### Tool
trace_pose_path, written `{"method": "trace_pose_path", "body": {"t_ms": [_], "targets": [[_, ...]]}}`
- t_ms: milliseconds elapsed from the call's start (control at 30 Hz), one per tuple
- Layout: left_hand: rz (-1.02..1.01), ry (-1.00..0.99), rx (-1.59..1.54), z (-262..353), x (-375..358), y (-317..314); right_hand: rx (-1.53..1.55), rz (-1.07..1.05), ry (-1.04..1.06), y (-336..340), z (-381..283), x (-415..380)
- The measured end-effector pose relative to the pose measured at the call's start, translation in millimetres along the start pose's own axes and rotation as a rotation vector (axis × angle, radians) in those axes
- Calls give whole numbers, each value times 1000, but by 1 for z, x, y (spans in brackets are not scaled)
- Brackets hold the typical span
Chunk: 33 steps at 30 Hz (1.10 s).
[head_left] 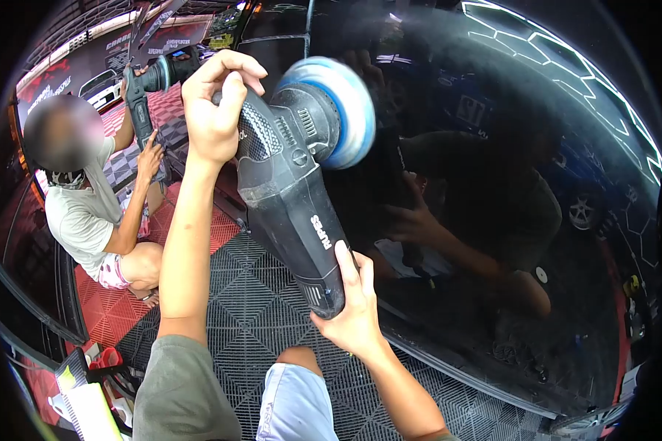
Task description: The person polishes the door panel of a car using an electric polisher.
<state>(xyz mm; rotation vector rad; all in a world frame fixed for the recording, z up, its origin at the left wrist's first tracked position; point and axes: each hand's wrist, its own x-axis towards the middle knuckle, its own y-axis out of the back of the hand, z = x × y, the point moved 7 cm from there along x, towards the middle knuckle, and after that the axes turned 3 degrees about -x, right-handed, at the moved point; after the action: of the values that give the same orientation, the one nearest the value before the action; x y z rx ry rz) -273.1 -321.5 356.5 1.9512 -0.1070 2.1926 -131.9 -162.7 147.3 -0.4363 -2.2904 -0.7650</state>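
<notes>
Both my hands are on a black car polisher [290, 195] marked RUPES, its body slanting across the middle of the view. My left hand [217, 110] is closed over the front grip of the polisher's head. Lower down, the fingers of my right hand [353, 301] wrap round the rear end of the body. The round blue-and-white pad [349, 114] looks smeared and stands edge-on at the glossy black car panel [463, 220]. A hazy film lies on the upper part of that panel, which mirrors my arms and the room.
At the left a person [88, 213] crouches with another polisher [140, 103] in their hands. Black and red slatted tiles [250, 294] cover the floor. Bottles and boxes [88, 400] stand at the lower left. The car's lower edge [463, 375] runs along the lower right.
</notes>
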Motion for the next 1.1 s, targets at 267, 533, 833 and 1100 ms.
{"method": "trace_pose_path", "body": {"t_ms": [267, 533, 833, 1100], "targets": [[55, 112, 29, -4, -28, 5, -64, 4, -378, -3, 18, -26], [79, 153, -15, -6, -65, 16, -130, -80, -450, -21, 25, -51], [73, 174, -45, -1, -108, 15, -130, -69, -426, -33, 39, -87], [100, 187, -69, 9, -153, 10, -162, -65, -446, -39, 56, -129]]}}
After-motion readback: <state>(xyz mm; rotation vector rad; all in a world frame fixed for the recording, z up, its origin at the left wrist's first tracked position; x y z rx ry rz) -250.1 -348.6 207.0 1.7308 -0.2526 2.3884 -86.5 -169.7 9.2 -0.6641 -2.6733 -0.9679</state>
